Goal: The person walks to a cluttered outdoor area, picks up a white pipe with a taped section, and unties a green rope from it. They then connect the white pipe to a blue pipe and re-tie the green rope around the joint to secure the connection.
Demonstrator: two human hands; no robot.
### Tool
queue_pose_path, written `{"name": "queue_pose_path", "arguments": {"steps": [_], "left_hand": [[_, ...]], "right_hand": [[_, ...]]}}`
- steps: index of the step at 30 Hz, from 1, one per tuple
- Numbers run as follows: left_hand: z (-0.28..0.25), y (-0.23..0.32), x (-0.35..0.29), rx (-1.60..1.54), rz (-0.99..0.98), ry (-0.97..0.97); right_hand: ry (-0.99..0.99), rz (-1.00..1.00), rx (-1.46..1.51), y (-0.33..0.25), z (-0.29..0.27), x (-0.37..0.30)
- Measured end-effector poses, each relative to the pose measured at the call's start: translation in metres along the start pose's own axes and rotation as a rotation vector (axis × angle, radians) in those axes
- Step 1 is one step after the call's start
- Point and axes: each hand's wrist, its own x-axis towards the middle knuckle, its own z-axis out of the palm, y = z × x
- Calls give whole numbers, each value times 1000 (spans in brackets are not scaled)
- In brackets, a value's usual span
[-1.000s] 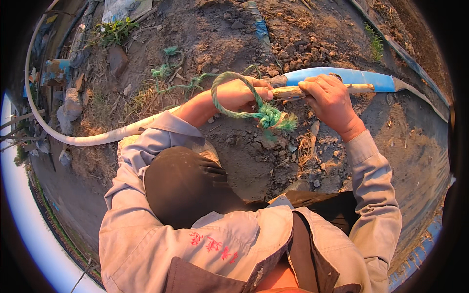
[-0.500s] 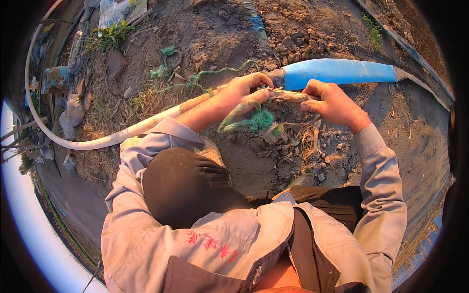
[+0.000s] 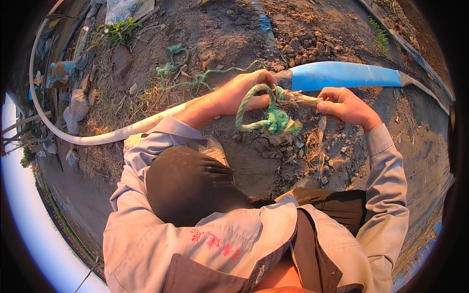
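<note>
My left hand (image 3: 244, 93) is closed around a green rope (image 3: 278, 121), whose loop and frayed, knotted end hang beside the fingers. Between my two hands runs a dry, straw-coloured fibrous strip (image 3: 300, 98), perhaps husk or frayed cord. Its right end is pinched in the thumb and fingers of my right hand (image 3: 348, 108). Just beyond the hands lies a flat blue hose (image 3: 347, 76), joined at its left end to a dark, wrapped-looking part (image 3: 284, 80). A pale hose (image 3: 110, 138) leads from the left to under my left forearm, which hides part of it.
A thinner green rope (image 3: 207, 77) trails over the soil to a tangle at left. Clods (image 3: 317, 46) lie beyond the blue hose, and dry stalks (image 3: 320, 134) lie below my right hand. Stones (image 3: 78, 103) and a weed (image 3: 119, 31) are at left. My dark-clad knee (image 3: 188, 185) is close.
The green rope's loop has swung up and opened wider by my left hand. My right hand has moved slightly right and down, and more of the dry strip shows between the hands.
</note>
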Motion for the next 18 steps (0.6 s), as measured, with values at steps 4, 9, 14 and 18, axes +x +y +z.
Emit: {"name": "queue_pose_path", "arguments": {"steps": [4, 9, 14, 18], "left_hand": [[-23, -15, -16, -549, -238, 203], [-19, -22, -13, -346, -150, 127], [16, -8, -6, -354, -195, -223], [16, -1, -9, -369, -418, -260]], "right_hand": [[460, -138, -455, 35, -24, 4], [442, -268, -387, 24, -7, 11], [451, -642, -651, -15, 34, 18], [500, -793, -798, -14, 40, 22]]}}
